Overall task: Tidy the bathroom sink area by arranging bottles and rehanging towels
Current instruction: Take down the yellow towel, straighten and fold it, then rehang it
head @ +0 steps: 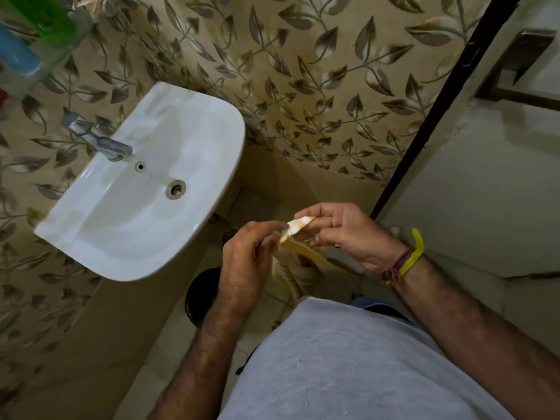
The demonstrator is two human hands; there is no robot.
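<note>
The patterned wall [303,71] fills the view from nine o'clock round to one o'clock, and the white sink [145,183] juts from it at nine o'clock, bowl bare, tap [100,140] at its back edge. A shelf [36,56] at eleven o'clock carries a green bottle [45,16] and a blue bottle [18,56], blurred, so we judge the bottles are kept up there, out of the bowl.

At the centre we hold a yellow-and-white towel [298,227] out over the floor, to the right of the sink and clear of it. Most of it hangs bunched below our hands, probably because we are working out a corner or edge to open it flat before hanging. Our left hand [245,265], at six o'clock of that corner, has its fingers [269,231] curled onto the cloth. Our right hand [348,234], at three o'clock, pinches the corner between thumb and forefinger. A dark rail [521,95] at two o'clock may be where it goes; we cannot tell.
</note>
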